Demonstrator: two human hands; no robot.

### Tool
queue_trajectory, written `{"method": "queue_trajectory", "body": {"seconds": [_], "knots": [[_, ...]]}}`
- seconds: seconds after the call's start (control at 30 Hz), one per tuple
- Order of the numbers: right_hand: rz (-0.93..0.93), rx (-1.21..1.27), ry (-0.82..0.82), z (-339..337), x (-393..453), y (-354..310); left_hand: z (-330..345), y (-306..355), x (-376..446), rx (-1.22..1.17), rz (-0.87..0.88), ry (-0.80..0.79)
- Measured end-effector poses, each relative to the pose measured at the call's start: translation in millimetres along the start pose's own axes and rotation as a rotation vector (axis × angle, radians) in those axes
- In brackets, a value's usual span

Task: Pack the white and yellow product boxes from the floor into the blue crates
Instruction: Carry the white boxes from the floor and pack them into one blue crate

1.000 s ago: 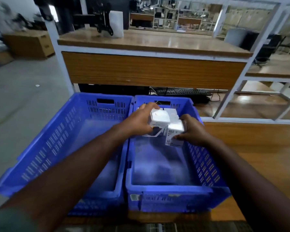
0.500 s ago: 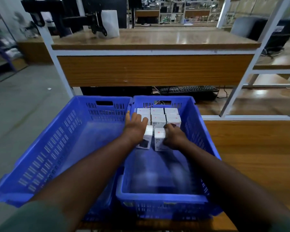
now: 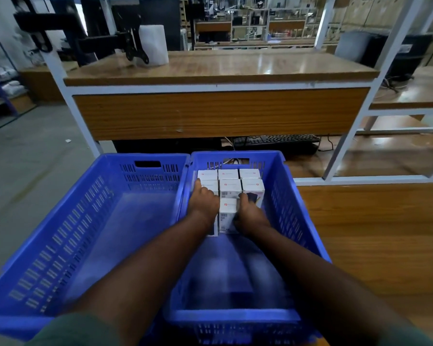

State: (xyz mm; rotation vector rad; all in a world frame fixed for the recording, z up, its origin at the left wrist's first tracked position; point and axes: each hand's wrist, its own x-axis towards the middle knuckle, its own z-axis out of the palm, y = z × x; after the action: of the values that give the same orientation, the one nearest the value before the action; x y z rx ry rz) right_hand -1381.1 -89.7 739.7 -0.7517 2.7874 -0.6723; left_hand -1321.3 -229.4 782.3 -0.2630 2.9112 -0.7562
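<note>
Product boxes [image 3: 230, 188] stand in rows at the far end of the right blue crate [image 3: 280, 196] | left hand [image 3: 202, 203] and right hand [image 3: 251, 214], fingers curled, flank a box [image 3: 227, 213] (placing step) | next, by judgement: let go, fetch more.

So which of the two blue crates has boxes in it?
The right crate: white boxes stand in rows at its far end. The left crate beside it holds none.

1. Both forearms are bare from the sleeves to the left hand [image 3: 202, 205] and right hand [image 3: 251, 216].
2. Dull green sleeve [image 3: 80, 330] cloth shows at the bottom corners.
3. No gloves.
</note>
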Motion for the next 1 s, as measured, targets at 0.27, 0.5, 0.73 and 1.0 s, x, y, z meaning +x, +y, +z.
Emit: {"method": "queue_trajectory", "body": {"seconds": [0.27,0.5,0.73,1.0], "knots": [[-0.112,-0.165,-0.028,-9.1,12.9,5.7,2.7,3.3,18.2,-0.072,-0.064,-0.008],[-0.193,-0.217,-0.015,-3.0,16.1,11.4,4.7,6.6,26.1,-0.029,-0.098,0.042],[-0.304,-0.383,0.172,1.0,15.9,19.5,13.1,10.1,31.6,-0.081,-0.113,0.064],[-0.395,-0.516,0.05,13.3,29.0,17.4,28.9,23.6,38.4,-0.152,-0.14,-0.016]]}}
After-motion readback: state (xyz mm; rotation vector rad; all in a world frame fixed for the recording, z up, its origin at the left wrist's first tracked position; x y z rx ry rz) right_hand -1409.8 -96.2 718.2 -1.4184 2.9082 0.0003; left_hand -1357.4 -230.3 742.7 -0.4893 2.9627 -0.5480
